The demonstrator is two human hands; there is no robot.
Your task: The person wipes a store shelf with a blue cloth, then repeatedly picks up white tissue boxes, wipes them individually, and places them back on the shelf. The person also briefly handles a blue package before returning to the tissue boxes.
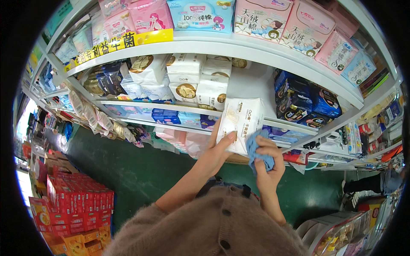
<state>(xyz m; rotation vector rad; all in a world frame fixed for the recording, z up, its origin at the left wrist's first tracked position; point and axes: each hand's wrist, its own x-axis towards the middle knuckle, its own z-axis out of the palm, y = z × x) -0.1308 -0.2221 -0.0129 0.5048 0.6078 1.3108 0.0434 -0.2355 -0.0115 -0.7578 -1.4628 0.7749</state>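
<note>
My left hand [221, 147] grips a white plastic-wrapped packet [241, 118] with gold and brown print, thumb across its front face. Bunched in my right hand [270, 156] is a blue cloth [256, 145], pressed against the packet's lower right side. The packet is tilted in front of a middle shelf. Behind it, similar white packets [182, 78] stand stacked on that shelf. To their right a bare stretch of the shelf [253, 78] shows, and dark blue packs [301, 96] stand beyond it.
Above, an upper shelf edge [205, 48] juts out, holding pink and blue sanitary pad packs [201, 16]. Red cartons [73, 195] are piled on the green floor [141, 179] at left. A display case [342, 233] stands at lower right. Another person [368, 184] is at far right.
</note>
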